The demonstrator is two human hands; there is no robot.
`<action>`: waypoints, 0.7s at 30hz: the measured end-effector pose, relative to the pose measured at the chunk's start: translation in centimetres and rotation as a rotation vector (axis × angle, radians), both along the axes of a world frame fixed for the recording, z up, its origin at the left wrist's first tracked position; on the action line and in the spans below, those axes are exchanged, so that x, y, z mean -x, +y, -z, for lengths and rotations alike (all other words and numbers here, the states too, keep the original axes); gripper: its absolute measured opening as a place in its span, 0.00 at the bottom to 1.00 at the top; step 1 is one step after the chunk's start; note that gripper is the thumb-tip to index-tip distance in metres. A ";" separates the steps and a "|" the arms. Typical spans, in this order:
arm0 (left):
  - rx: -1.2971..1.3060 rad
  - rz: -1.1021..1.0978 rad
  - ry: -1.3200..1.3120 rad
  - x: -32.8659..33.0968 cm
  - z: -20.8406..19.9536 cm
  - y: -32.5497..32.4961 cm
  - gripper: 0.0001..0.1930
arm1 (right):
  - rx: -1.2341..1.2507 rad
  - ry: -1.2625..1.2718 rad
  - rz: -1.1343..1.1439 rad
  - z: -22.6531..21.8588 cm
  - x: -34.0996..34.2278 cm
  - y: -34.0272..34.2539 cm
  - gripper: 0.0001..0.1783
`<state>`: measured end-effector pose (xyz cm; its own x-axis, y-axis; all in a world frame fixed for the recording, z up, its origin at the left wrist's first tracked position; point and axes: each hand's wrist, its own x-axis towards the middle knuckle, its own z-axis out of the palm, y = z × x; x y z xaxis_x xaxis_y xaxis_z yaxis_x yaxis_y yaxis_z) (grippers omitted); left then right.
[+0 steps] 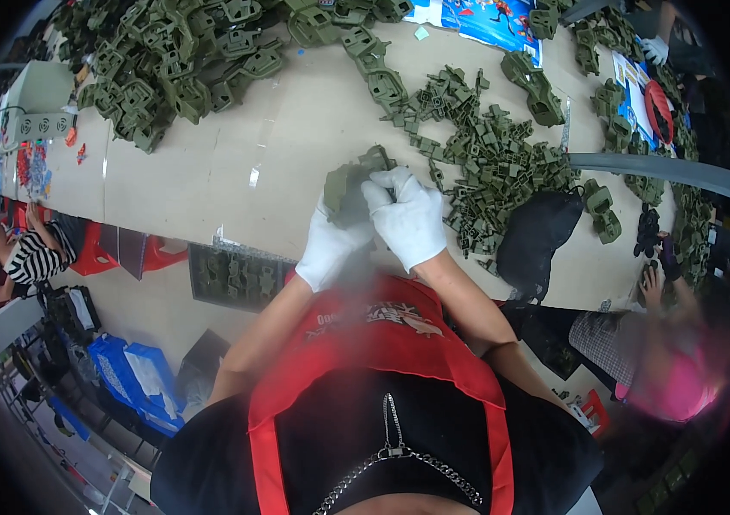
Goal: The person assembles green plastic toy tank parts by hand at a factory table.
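Note:
An olive-green plastic toy vehicle body [345,190] is held above the near edge of the table. My left hand [329,246], in a white glove, grips it from below and the left. My right hand [408,215], also in a white glove, has its fingers curled in a pinch against the right side of the body; whatever lies between those fingers is hidden. A blurred smudge covers part of the view around the body's lower side. Just right of my hands spreads a heap of small green plastic parts [502,163].
Green vehicle shells [176,60] are piled at the far left. A black cloth bag [541,236] lies by the near edge, right of the parts. A grey bar [661,172] crosses the right side. Other people work at both sides, one in a pink top [674,382].

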<state>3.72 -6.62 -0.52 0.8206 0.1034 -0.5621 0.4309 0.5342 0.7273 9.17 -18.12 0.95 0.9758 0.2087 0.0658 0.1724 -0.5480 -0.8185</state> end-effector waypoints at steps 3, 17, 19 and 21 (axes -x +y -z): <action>-0.176 -0.045 -0.112 0.1 -0.2 -0.8 0.31 | 0.024 -0.067 0.079 0.5 0.2 0.6 0.07; 0.111 -0.002 0.015 0.5 -2.2 0.4 0.29 | -0.234 0.541 0.034 -2.1 -1.4 -1.0 0.08; -0.014 0.032 -0.053 1.1 -2.3 0.2 0.29 | -0.128 0.400 0.034 -2.1 -0.7 -0.8 0.08; -0.064 0.006 -0.078 1.2 -2.5 -0.6 0.30 | -0.023 0.259 0.034 -2.2 0.2 -0.2 0.08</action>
<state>2.53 -7.19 1.99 0.8625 0.1318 -0.4886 0.3746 0.4829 0.7915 8.93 -18.34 3.13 0.9671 0.1766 -0.1831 -0.0632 -0.5303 -0.8454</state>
